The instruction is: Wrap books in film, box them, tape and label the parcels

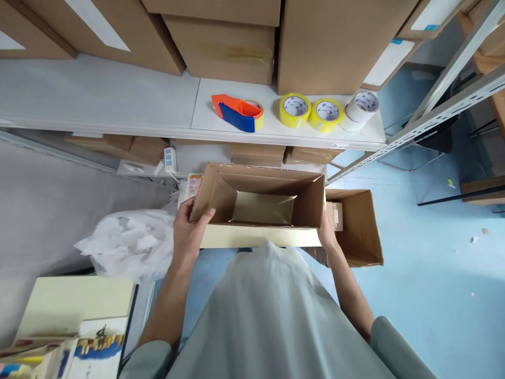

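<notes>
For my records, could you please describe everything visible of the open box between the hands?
The box is brown, apparently corrugated cardboard, oblong, its open mouth facing up, long sides running left to right, over a cream surface. No rim flaps show. Whether the pale patch inside is its floor or what lies below is unclear. The left hand grips its left end, thumb over the rim; the right hand touches its right end.
</notes>
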{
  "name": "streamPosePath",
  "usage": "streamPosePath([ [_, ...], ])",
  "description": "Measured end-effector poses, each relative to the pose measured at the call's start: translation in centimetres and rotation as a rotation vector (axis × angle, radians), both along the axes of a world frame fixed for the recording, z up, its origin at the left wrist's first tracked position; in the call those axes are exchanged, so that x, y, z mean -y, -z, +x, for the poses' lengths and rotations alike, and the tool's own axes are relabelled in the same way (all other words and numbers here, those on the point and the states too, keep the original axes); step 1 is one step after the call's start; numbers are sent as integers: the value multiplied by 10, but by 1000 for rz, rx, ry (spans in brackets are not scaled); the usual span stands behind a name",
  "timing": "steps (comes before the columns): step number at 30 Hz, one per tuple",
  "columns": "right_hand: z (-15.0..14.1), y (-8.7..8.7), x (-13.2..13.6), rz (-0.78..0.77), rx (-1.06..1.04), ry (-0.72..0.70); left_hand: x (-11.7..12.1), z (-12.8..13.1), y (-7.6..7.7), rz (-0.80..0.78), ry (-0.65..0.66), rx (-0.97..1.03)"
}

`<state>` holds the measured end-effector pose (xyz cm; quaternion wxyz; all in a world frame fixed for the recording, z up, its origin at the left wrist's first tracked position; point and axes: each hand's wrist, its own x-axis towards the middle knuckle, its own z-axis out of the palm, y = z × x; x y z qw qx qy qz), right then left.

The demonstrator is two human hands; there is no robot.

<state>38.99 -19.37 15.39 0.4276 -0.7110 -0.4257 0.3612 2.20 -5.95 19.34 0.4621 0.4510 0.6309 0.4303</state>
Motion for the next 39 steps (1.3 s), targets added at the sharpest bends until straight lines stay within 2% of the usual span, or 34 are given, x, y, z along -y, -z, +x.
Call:
streamPosePath([
  [3, -2, -4, 0, -22, -106, 79, 5, -2, 2, -13, 93, 37],
  [5, -5, -10, -2, -32, -147, 78, 8, -5, -2, -37, 186, 42],
  [7, -10, -19, -5, -28, -176, 82, 11, -8, -12, -55, 298, 4],
  [10, -15, -28, -8, -22, -238, 60, 15, -11, -32, -63, 459, -164],
  [12, -15, -28, -9, -24, -269, 41, 17, -12, -44, -49, 543, -291],
  [14, -10, -24, -13, -55, -237, 56, 18, -15, -48, -4, 618, -362],
  [17, 7, -18, -31, -56, -84, 87, 19, -17, -45, 82, 662, -384],
  [21, 33, -22, -75, 113, 115, 26, 18, -15, -38, 164, 599, -379],
  [23, 42, -23, -96, 144, 163, 2, 16, -15, -38, 213, 605, -394],
  [26, 47, -17, -119, 137, 240, -16, 12, -19, -39, 218, 726, -432],
  [29, 47, -7, -126, 149, 344, -2, 4, -24, -35, 174, 843, -444],
  [31, 47, -7, -123, 165, 433, -1, -3, -25, -28, 161, 820, -447],
  [34, 50, -20, -108, 170, 479, -62, -13, -19, -14, 178, 619, -531],
  [36, 52, -34, -93, 172, 400, -129, -19, -13, -7, 218, 504, -606],
  [39, 52, -49, -67, 168, 250, -214, -26, -6, -4, 279, 487, -677],
])
